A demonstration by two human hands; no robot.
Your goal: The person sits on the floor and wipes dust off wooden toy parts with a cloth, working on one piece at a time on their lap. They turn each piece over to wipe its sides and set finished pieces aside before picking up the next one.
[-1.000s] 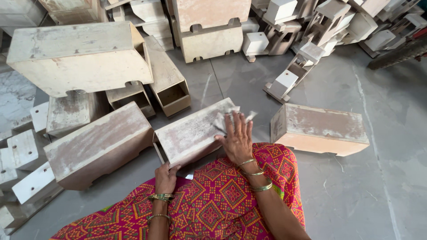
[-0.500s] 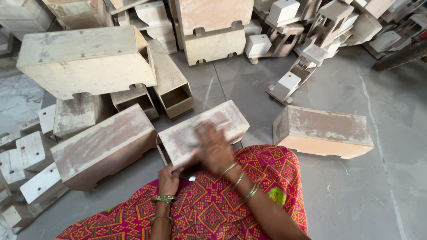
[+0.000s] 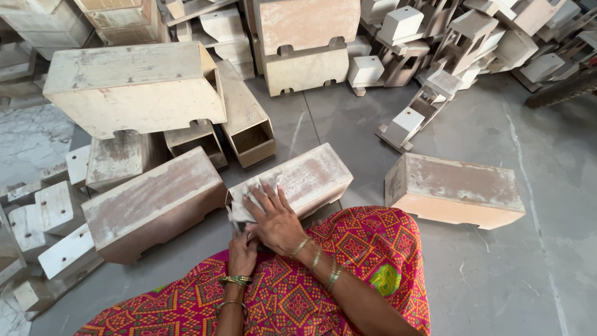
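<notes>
A dusty, pale wooden box (image 3: 317,171) lies on its side across my lap, which is covered in pink patterned cloth. My right hand (image 3: 273,219) presses flat, fingers spread, on a whitish sheet of sandpaper (image 3: 247,198) at the box's near left end. My left hand (image 3: 242,250) grips the near lower corner of the same box, just under the right hand. Both wrists wear bangles.
A similar box (image 3: 152,208) lies close on the left and another box (image 3: 457,190) on the right, on the grey floor (image 3: 535,267). A large box (image 3: 134,87), an open narrow box (image 3: 249,127) and piles of small wooden blocks (image 3: 435,74) stand behind. Flat white pieces (image 3: 56,239) lie far left.
My right hand has slid with the sandpaper from the box's far right part back to its near left end. The left hand has kept its hold on the corner.
</notes>
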